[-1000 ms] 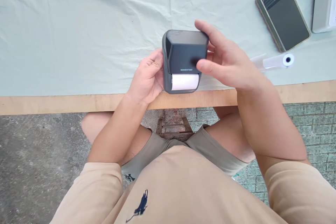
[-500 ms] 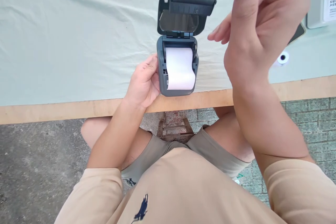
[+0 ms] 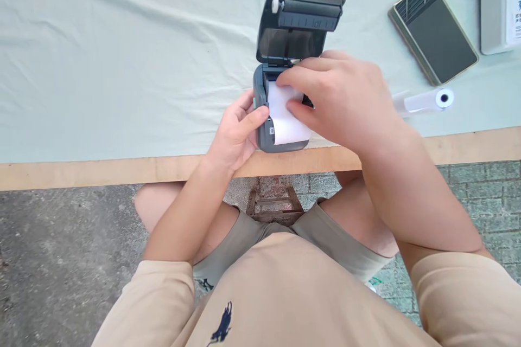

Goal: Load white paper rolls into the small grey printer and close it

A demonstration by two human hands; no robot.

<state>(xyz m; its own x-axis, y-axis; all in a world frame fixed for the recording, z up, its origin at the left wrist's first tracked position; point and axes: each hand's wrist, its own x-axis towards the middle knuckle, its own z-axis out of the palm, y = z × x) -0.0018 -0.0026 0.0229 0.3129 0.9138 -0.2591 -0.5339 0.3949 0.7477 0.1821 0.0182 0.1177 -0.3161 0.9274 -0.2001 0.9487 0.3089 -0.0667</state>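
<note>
A dark grey portable label printer (image 3: 262, 143) is held near the table's front edge, its lid (image 3: 291, 43) swung up on the hinge. My left hand (image 3: 240, 133) grips the printer's left side, thumb over the body's edge. Inside lies a white paper roll (image 3: 287, 119), its loose end draped over the printer's front. From the right, my right hand (image 3: 345, 95) reaches over the open printer, thumb and forefinger curled on the paper roll. Its other fingers lie behind, near the hinge, and cover the printer's right side.
Right of my right hand, a second white roll (image 3: 427, 100) rests on the pale cloth (image 3: 122, 65). A dark-screened phone (image 3: 439, 32) lies behind it. A white box (image 3: 494, 16) with a printed label stands at the far right. The wooden table edge (image 3: 101, 169) runs along the front.
My right hand has come down and left from its raised position onto the paper roll, uncovering the phone and second roll. My left thumb has shifted onto the printer's edge.
</note>
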